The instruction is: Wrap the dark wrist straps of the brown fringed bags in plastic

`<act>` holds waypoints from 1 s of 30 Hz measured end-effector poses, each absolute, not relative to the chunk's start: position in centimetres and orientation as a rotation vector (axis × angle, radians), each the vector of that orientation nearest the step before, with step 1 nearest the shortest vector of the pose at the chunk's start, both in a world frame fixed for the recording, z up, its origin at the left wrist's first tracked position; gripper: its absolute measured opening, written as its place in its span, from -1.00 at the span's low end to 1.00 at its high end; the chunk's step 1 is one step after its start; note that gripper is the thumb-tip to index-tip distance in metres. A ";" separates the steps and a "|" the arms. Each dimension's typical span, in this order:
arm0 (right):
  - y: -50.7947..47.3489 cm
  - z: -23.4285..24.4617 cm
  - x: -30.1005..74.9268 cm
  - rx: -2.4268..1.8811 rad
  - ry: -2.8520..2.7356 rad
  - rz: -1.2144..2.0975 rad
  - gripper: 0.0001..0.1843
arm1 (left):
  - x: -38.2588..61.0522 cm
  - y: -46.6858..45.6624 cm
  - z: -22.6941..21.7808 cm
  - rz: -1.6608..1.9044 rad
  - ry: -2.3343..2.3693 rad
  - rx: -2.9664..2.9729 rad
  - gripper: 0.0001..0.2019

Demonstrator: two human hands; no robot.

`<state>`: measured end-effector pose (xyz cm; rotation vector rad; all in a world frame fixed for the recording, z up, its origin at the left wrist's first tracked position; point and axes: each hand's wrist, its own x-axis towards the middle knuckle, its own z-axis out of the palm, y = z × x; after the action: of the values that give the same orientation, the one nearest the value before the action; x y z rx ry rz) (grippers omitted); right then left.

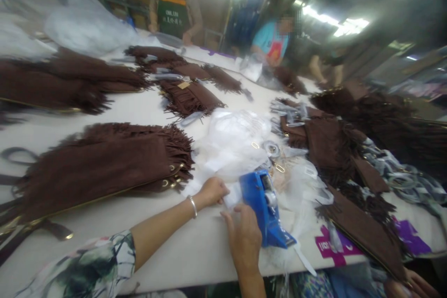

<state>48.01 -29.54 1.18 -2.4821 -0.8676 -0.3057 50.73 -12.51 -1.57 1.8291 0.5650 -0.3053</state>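
My left hand (211, 192), with a silver bangle at the wrist, is closed in a pinch at the left edge of a small whitish piece of thin plastic or paper (233, 194). Against the near edge of that piece my right hand (246, 230) has its fingers curled, the thumb pointing left; blur hides exactly what it grips. A blue tape dispenser (256, 200) stands on the table just right of both hands. Behind it lies a heap of clear plastic bags (237, 132) with small gold oval rings on it.
A large brown fringed bag (101, 170) lies on the left of the white table (167, 242). More brown fringed bags (324, 142) and wrapped straps (401, 174) cover the right. Co-workers (172, 14) stand across the table; another person's hand (419, 284) shows at bottom right.
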 end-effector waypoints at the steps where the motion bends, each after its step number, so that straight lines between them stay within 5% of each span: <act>1: -29.3 0.7 48.1 -2.490 -0.880 -0.335 -0.59 | 50.8 -12.5 -1.6 -0.316 0.570 1.802 -0.78; 15: -29.2 1.0 50.5 -2.413 -0.503 -0.138 -0.60 | 48.7 -11.8 -1.7 -0.171 0.608 1.558 -0.68; 23: -28.8 -0.5 50.3 -2.395 -0.555 0.026 -0.54 | 46.7 -12.5 0.1 0.291 0.344 1.998 -0.76; 30: -29.2 -0.7 50.6 -2.279 -0.419 0.181 -0.50 | 46.6 -13.3 -1.8 0.125 0.229 2.346 -0.82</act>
<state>50.64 -29.24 -0.72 -2.2789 -0.4190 0.1805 46.57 -13.29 -1.77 2.3460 0.2292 0.1250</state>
